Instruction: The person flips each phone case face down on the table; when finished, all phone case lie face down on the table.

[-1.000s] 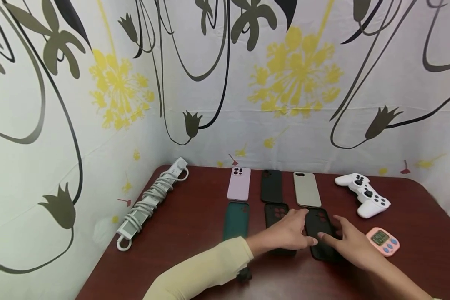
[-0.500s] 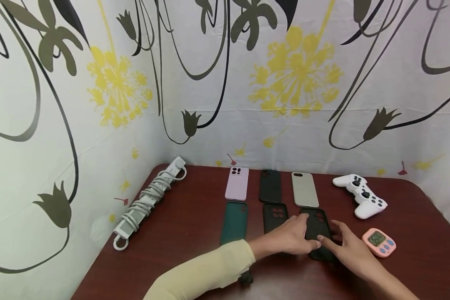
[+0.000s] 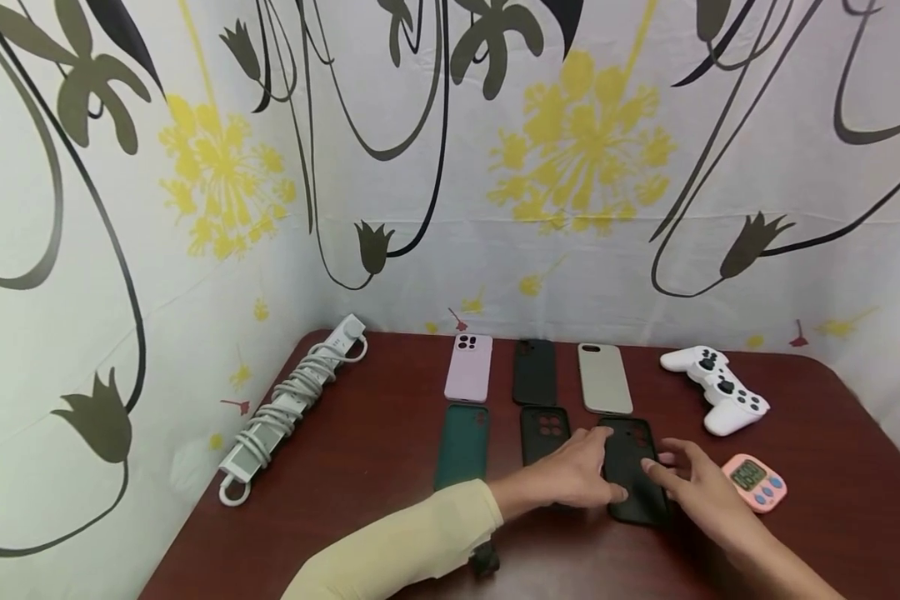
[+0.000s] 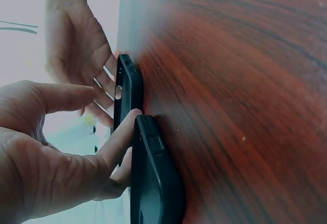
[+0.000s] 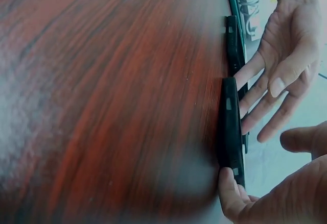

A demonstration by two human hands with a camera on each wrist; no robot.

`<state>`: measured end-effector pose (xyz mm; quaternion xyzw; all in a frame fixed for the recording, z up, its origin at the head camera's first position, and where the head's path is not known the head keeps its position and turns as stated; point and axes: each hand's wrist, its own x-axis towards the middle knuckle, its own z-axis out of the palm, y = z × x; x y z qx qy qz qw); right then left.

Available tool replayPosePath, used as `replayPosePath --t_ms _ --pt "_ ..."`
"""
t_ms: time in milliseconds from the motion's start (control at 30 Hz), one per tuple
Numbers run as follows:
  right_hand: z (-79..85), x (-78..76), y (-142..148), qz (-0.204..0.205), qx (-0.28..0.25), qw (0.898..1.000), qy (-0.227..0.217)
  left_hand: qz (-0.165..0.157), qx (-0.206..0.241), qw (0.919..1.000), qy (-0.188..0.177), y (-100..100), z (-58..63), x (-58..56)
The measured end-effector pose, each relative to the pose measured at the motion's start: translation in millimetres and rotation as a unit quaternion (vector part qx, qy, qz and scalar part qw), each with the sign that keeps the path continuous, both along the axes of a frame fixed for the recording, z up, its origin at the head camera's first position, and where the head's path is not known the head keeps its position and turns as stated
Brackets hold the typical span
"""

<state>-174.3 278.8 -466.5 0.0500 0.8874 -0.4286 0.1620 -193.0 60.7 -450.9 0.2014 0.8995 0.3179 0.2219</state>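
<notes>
A black phone case (image 3: 632, 471) with a camera cutout lies flat, open side up, at the right end of the front row. My left hand (image 3: 581, 467) has its fingers extended along the case's left edge, thumb spread away. At the right edge, the fingertips of my right hand (image 3: 701, 492) touch the case, and its thumb is held up over it. In the right wrist view, the same case (image 5: 229, 124) sits between both hands. Another black case (image 3: 543, 429) is partly hidden under the left hand; a teal case (image 3: 463, 446) lies left of it.
Behind stands a row of lilac (image 3: 468, 371), dark (image 3: 534, 373) and beige (image 3: 606, 379) phone cases. A white game controller (image 3: 720, 387) and a pink timer (image 3: 755, 482) lie right. A cord-wrapped power strip (image 3: 292, 404) lies along the left edge of the brown table (image 3: 330, 479).
My thumbs have drawn apart over the black phone case, the right one shifting slightly right. Fingers stay at its two sides. The head view has shifted a little.
</notes>
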Motion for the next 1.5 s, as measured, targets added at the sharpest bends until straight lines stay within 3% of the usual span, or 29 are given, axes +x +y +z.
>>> replayPosePath --t_ms 233,433,667,1000,1133,1333,1500 --pt "-2.8 -1.3 6.8 -0.027 -0.073 0.997 -0.007 0.016 0.043 0.9984 -0.032 5.2 0.9 -1.4" --pt "-5.7 1.6 9.8 -0.057 -0.157 0.986 0.0 0.027 0.045 0.9975 -0.047 8.0 2.2 -0.1" --pt "-8.8 5.5 3.5 -0.062 -0.18 0.981 0.028 0.057 0.041 0.9964 -0.047 12.9 3.1 -1.4" --pt "-15.4 5.8 -6.0 -0.081 -0.246 0.966 -0.007 0.081 0.062 0.9926 -0.065 16.6 2.0 -1.4" --pt "-15.0 5.1 -8.4 -0.077 -0.251 0.965 -0.029 0.075 0.096 0.9897 -0.075 14.7 4.6 -0.9" --pt "-13.5 4.4 -13.5 -0.07 -0.267 0.96 -0.042 0.073 0.179 0.974 -0.117 6.2 7.5 -3.5" --pt "-12.5 4.1 -20.6 -0.065 -0.262 0.962 -0.038 0.103 0.254 0.9457 -0.175 -0.2 6.9 -4.7"
